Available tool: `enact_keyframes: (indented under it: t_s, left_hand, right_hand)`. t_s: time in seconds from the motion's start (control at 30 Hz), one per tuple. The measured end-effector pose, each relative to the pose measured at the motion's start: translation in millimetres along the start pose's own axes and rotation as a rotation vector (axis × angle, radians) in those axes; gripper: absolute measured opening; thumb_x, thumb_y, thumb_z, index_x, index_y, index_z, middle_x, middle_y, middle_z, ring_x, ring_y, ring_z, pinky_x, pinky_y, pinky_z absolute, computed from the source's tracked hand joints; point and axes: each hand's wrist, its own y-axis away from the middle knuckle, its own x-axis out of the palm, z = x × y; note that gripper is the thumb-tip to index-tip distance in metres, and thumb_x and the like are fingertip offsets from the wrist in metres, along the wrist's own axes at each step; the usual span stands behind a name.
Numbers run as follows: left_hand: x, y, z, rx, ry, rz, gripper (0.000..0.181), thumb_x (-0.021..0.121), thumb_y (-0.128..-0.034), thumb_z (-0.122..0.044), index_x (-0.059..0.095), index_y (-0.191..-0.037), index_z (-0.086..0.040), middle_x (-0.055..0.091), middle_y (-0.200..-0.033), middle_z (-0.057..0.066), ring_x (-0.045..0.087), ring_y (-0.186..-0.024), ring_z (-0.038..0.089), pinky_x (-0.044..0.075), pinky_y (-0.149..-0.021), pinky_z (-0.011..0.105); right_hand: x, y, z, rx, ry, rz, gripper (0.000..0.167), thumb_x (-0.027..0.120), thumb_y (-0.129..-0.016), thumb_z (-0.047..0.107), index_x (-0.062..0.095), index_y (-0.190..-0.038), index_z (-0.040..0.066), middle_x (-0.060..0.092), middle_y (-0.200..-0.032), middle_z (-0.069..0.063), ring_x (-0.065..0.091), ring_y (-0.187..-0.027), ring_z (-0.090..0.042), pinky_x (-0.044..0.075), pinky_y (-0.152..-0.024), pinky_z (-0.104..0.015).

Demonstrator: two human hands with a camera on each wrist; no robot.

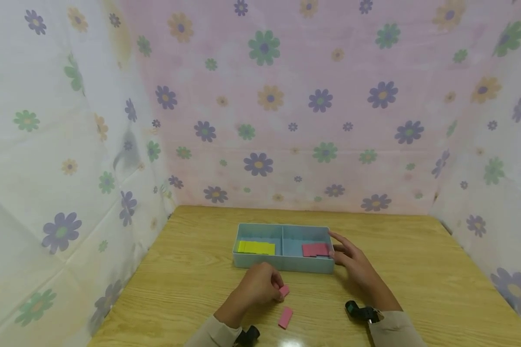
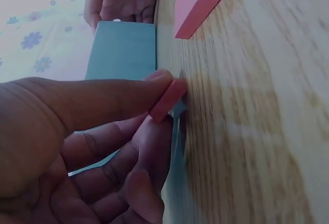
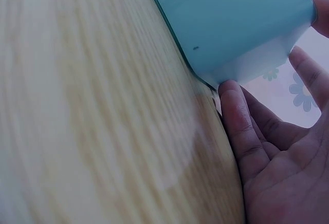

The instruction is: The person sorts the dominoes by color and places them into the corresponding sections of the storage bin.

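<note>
My left hand (image 1: 260,284) pinches a small pink block (image 1: 284,290) between thumb and fingertips, just in front of a light blue box (image 1: 260,261). In the left wrist view, the pinched block (image 2: 168,99) is held close to the wooden surface. A second pink block (image 1: 285,318) lies on the table nearer to me. My right hand (image 1: 355,262) holds the box's right end, thumb at the front corner and index finger reaching along to the back corner. In the right wrist view, its fingertips touch the box's end wall (image 3: 257,62).
A divider (image 1: 282,241) splits the box into two compartments. Yellow blocks (image 1: 256,247) lie in the left one, pink blocks (image 1: 315,249) in the right one. Everything stands on a wooden table (image 1: 191,270), with flowered cloth (image 1: 286,144) at the back and both sides.
</note>
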Motion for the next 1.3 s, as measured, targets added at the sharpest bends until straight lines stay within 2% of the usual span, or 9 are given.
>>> enact_keyframes:
  t_s: [0.17, 0.3, 0.57, 0.83, 1.07, 1.3]
  left_hand:
    - [-1.5, -0.1, 0.4, -0.018, 0.106, 0.024, 0.013, 0.083, -0.0776, 0.000, 0.075, -0.082, -0.009, 0.067, -0.072, -0.006, 0.061, -0.065, 0.011, 0.051, -0.054, 0.027]
    - [-3.6, -4.7, 1.1, 0.009, 0.143, 0.014, 0.013, 0.074, -0.0787, 0.004, 0.075, -0.087, -0.005, 0.068, -0.074, -0.003, 0.063, -0.063, 0.011, 0.053, -0.054, 0.027]
    - [-12.8, -14.5, -4.5, 0.059, 0.106, -0.009, 0.014, 0.074, -0.0789, 0.001, 0.077, -0.088, -0.009, 0.067, -0.074, -0.006, 0.062, -0.067, 0.009, 0.053, -0.058, 0.026]
    - [-21.8, -23.7, -15.9, 0.063, 0.116, -0.006, 0.011, 0.077, -0.0813, -0.004, 0.076, -0.088, -0.013, 0.069, -0.078, -0.007, 0.064, -0.070, 0.010, 0.055, -0.060, 0.028]
    - [-31.8, -28.7, -25.5, 0.088, 0.087, -0.019, 0.008, 0.076, -0.0858, -0.011, 0.076, -0.089, -0.018, 0.070, -0.075, -0.010, 0.065, -0.069, 0.008, 0.054, -0.060, 0.028]
    - [-45.2, -33.0, -35.9, 0.057, 0.073, -0.034, 0.008, 0.081, -0.0858, -0.017, 0.076, -0.092, -0.021, 0.068, -0.080, -0.008, 0.064, -0.071, 0.012, 0.054, -0.061, 0.031]
  right_hand:
    - [0, 0.8, 0, 0.017, -0.006, -0.005, 0.059, 0.052, -0.110, 0.022, 0.030, -0.164, 0.019, 0.048, -0.151, -0.032, 0.054, -0.133, -0.048, 0.055, -0.093, -0.023]
    - [-1, 0.2, -2, 0.031, -0.013, -0.003, 0.059, 0.053, -0.110, 0.024, 0.030, -0.164, 0.021, 0.047, -0.153, -0.031, 0.053, -0.134, -0.049, 0.054, -0.094, -0.023]
    - [-1, -0.1, -5, 0.033, -0.016, 0.012, 0.060, 0.052, -0.110, 0.025, 0.029, -0.165, 0.022, 0.045, -0.154, -0.030, 0.052, -0.135, -0.049, 0.054, -0.094, -0.023]
    - [-1, -0.5, -4, 0.050, -0.017, 0.000, 0.059, 0.053, -0.110, 0.024, 0.030, -0.164, 0.024, 0.047, -0.153, -0.029, 0.054, -0.134, -0.046, 0.054, -0.095, -0.023]
    - [0, -1.3, -5, 0.043, -0.028, 0.005, 0.059, 0.053, -0.110, 0.025, 0.030, -0.164, 0.024, 0.047, -0.153, -0.030, 0.053, -0.135, -0.048, 0.054, -0.094, -0.022]
    - [-1, -1.5, -6, 0.039, -0.027, 0.006, 0.059, 0.053, -0.110, 0.024, 0.030, -0.164, 0.024, 0.046, -0.153, -0.030, 0.051, -0.136, -0.049, 0.054, -0.094, -0.022]
